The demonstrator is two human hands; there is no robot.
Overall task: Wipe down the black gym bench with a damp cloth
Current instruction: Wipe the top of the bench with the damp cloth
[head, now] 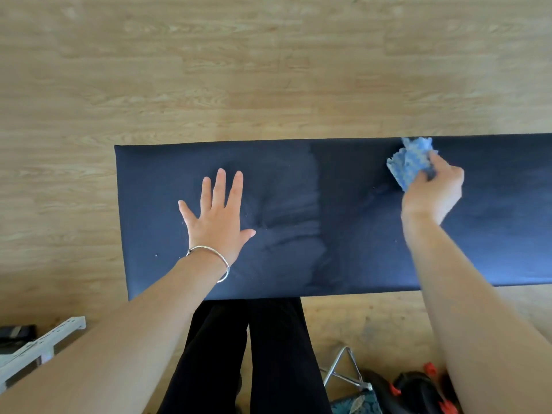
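Gripping the bunched cloth (410, 161) near the far, 12 o'clock edge of the bench (358, 219), the right hand (433, 192) faces a paler, seemingly unwiped stretch toward 9 o'clock along the bench's 9-to-3 axis, where the left hand (218, 216) lies flat, fingers spread, holding nothing.

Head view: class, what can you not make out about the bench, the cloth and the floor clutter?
1. Bench: right end cut off by the picture's right edge; frame hidden beneath the pad.
2. Cloth: blurred, partly hidden in the right hand; dampness cannot be judged.
3. Red and black thing on the floor: cut by the bottom edge, covered by the right forearm.
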